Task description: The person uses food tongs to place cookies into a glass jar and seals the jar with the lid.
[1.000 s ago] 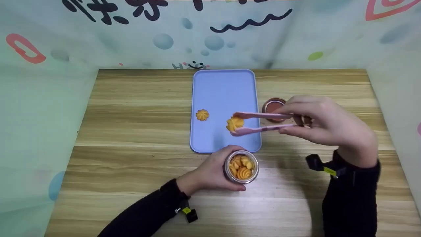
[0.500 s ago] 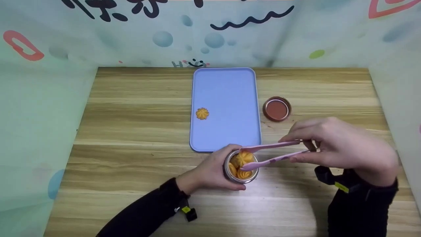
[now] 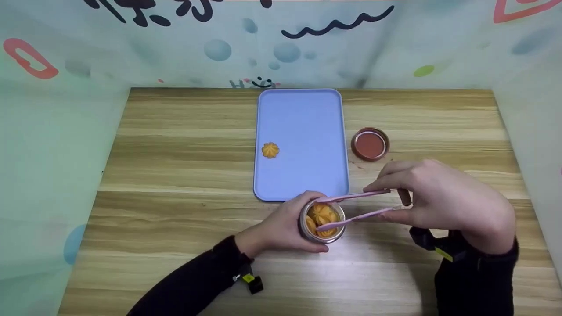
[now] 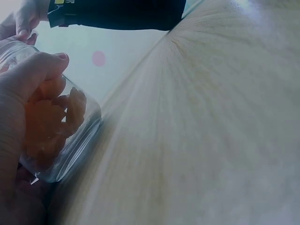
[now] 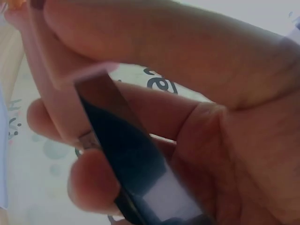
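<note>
My left hand point(image 3: 283, 228) grips a clear glass jar point(image 4: 80, 147), fingers and thumb curled round its side. Several golden, ridged cookies point(image 3: 322, 213) fill it, seen through the open mouth in the head view. With thumb and fingers, my right hand point(image 3: 448, 206) holds pink-tipped tongs point(image 3: 365, 216) from the right. Their tips stand apart at the jar's mouth, on either side of the top cookie; whether they touch it I cannot tell. In the right wrist view the shiny metal bend point(image 5: 129, 140) of the tongs lies inside the hand.
A blue tray point(image 3: 303, 118) lies beyond the jar, with one flower-shaped cookie point(image 3: 270, 150) near its left edge. Right of the tray rests a reddish-brown jar lid point(image 3: 370, 144), inside up. A printed backdrop point(image 3: 210, 66) rises behind the wooden table point(image 3: 184, 145).
The right hand has brought the tongs and the pinched cookie from over the tray back to the jar's mouth. Their tips have since spread slightly. The left hand and jar have stayed put.
</note>
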The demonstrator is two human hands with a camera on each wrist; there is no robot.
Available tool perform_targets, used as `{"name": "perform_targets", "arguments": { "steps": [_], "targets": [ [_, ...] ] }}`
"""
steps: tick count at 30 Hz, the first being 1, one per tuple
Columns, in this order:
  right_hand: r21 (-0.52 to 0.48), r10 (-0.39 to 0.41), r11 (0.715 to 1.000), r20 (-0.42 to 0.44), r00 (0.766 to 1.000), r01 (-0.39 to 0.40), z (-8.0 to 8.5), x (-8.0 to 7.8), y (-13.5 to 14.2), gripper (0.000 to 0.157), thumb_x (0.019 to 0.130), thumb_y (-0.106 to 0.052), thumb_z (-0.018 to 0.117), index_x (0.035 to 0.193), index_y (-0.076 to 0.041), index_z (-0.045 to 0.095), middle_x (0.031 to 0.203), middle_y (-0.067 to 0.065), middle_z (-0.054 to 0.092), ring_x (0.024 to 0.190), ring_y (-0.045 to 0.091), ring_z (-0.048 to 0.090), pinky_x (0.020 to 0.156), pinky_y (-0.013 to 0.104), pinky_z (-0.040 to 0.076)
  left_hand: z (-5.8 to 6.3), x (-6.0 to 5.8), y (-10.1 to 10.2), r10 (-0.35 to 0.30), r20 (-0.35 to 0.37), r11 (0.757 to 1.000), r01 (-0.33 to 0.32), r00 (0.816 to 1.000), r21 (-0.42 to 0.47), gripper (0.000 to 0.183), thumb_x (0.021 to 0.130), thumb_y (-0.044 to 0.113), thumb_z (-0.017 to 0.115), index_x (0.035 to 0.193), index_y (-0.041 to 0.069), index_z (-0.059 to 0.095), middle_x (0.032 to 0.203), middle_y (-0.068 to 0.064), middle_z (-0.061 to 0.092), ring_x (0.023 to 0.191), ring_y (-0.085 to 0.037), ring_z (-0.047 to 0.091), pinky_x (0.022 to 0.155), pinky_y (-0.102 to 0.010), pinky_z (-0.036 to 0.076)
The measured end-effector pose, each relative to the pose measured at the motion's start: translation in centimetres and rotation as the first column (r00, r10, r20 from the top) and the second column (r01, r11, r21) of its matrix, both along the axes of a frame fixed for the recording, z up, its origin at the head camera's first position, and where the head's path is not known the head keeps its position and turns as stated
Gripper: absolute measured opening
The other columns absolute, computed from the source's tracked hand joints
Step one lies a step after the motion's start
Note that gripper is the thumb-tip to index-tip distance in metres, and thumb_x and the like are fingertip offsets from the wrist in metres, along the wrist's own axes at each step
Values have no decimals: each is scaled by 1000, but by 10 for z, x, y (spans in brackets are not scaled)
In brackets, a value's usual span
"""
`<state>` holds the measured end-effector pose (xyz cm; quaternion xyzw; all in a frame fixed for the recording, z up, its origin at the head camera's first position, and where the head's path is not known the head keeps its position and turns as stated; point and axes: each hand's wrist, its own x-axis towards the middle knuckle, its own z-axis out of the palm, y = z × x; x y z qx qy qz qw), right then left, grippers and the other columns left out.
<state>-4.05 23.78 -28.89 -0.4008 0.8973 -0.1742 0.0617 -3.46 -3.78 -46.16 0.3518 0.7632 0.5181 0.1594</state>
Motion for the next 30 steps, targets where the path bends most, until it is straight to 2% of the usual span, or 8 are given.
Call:
{"name": "perform_targets", "arguments": {
  "steps": [4, 7, 12, 15, 19, 23, 30],
  "targets": [
    [-31, -26, 999, -19, 999, 26, 2, 4, 2, 30, 76, -43, 77, 104, -33, 69, 90, -23, 59, 57, -6, 46, 52, 4, 36, -15, -3, 1, -6, -9, 1000, 6, 1000, -10, 96, 56, 51, 87, 134, 34, 35, 124, 16, 52, 115, -3, 52, 103, -26, 45],
    [-57, -24, 998, -28, 999, 22, 4, 6, 4, 28, 77, -39, 77, 104, -31, 70, 91, -22, 59, 58, -6, 47, 53, 5, 38, -20, -4, 0, -10, -12, 1000, 10, 1000, -2, 96, 56, 54, 86, 135, 35, 34, 124, 17, 51, 115, -2, 52, 102, -26, 45],
    [-87, 9, 996, -53, 999, -14, 7, 8, 1, 28, 81, -35, 75, 108, -29, 69, 98, -19, 62, 66, -6, 51, 59, 8, 43, -21, -4, 0, -17, -10, 1000, 17, 1000, 1, 96, 57, 54, 85, 135, 36, 34, 125, 18, 51, 115, -2, 51, 103, -27, 45],
    [-54, 14, 998, -73, 997, -18, 7, 9, -4, 26, 83, -37, 71, 109, -31, 69, 98, -19, 61, 69, -6, 52, 63, 11, 46, -20, -5, 1, -22, -14, 1000, 22, 1000, 0, 96, 57, 54, 85, 135, 36, 34, 125, 18, 51, 115, -1, 51, 103, -26, 45],
    [2, -6, 1000, -88, 996, 6, 7, 10, -6, 18, 84, -37, 71, 101, -34, 71, 90, -22, 59, 67, -6, 50, 60, 15, 46, -21, -5, 2, -21, -35, 1000, 21, 999, 5, 96, 56, 55, 85, 135, 35, 34, 126, 18, 50, 115, -1, 52, 104, -25, 44],
    [14, -25, 1000, -93, 995, 27, 8, 14, -1, 15, 80, -29, 76, 94, -33, 73, 84, -22, 59, 62, -6, 48, 56, 15, 44, -22, -6, 2, -15, -61, 1000, 15, 998, 4, 96, 56, 56, 85, 135, 35, 34, 127, 18, 50, 115, -1, 52, 104, -25, 44],
    [55, -6, 998, -45, 999, 9, 4, 12, -8, 7, 82, -31, 74, 88, -30, 73, 81, -21, 61, 62, -7, 51, 56, 17, 48, -23, -5, 2, -6, -65, 1000, 6, 998, -4, 95, 56, 57, 84, 134, 36, 34, 125, 20, 51, 114, 0, 52, 103, -24, 44]
  ]
}}
